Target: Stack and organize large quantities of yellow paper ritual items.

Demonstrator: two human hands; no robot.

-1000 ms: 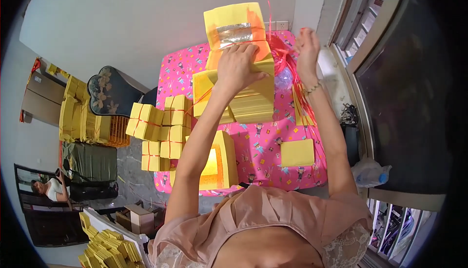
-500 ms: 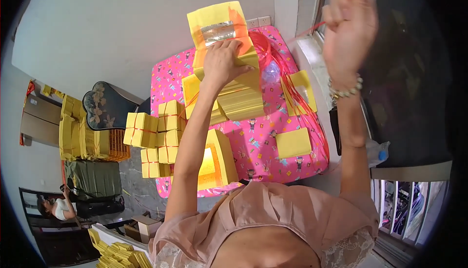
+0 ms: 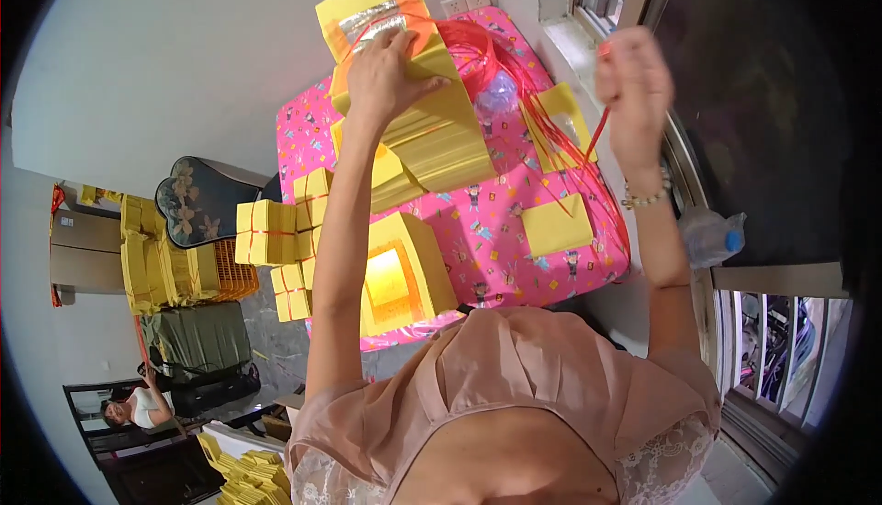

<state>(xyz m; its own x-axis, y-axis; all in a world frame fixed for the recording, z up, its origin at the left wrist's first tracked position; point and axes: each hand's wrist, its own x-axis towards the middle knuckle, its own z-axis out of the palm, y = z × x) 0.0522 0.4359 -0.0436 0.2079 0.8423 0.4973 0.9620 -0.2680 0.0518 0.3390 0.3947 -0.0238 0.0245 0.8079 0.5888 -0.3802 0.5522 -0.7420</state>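
My left hand point(image 3: 386, 68) presses down on top of a thick stack of yellow paper sheets point(image 3: 432, 133) standing on the pink patterned table point(image 3: 514, 266). Its top sheet point(image 3: 367, 0) has a silver square and an orange border. My right hand point(image 3: 632, 82) is raised to the right of the stack, fingers closed on a thin red string point(image 3: 599, 128) that runs down toward the table. More red strings point(image 3: 478, 41) loop over the stack's far side.
A second yellow paper stack point(image 3: 400, 275) stands at the table's near edge, a small yellow pad point(image 3: 556, 225) to its right. Tied yellow bundles point(image 3: 276, 234) are piled left of the table. A plastic bottle point(image 3: 712, 234) lies on the window ledge. A person point(image 3: 133, 404) sits far left.
My right hand has moved from beside the stack up and to the right, drawing the red string taut. My left hand stays pressed on the stack.
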